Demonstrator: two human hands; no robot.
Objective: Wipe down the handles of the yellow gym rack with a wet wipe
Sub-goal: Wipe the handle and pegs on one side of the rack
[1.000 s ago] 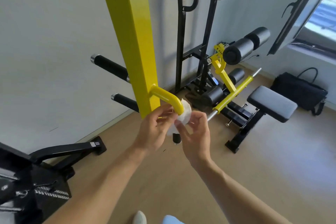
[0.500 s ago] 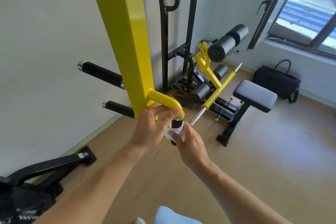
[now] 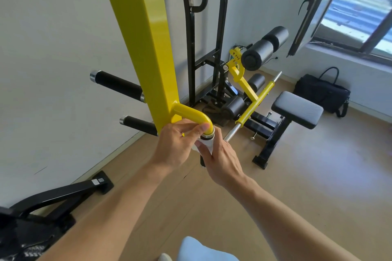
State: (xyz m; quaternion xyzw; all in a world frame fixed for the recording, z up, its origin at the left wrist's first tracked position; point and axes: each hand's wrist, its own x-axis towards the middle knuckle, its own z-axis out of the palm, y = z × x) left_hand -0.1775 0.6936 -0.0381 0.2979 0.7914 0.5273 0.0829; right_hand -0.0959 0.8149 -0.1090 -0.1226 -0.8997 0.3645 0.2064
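At far left a black frame (image 3: 63, 195) lies on the floor by the wall. Further right, two black pegs (image 3: 118, 86) stick out behind my yellow post (image 3: 146, 34). From the post's lower end a yellow handle (image 3: 191, 112) curves out and bends down into a black grip (image 3: 203, 161) with a chrome collar at its top. My left hand (image 3: 176, 144) sits just under the bend, its fingers (image 3: 196, 129) curled together against the yellow tube at the collar. My right hand (image 3: 220, 154) is just beside it, lower on the grip, fingers clamped on the wipe (image 3: 206, 144), which is wrapped round the grip right below the collar. The black end of the grip shows beneath my right hand. Behind stands a black rack (image 3: 192, 48), then a yellow bar (image 3: 254, 104) sloping over a bench with a grey pad (image 3: 297, 109). A black bag (image 3: 322, 93) rests on the floor under the window (image 3: 360, 6) at right.
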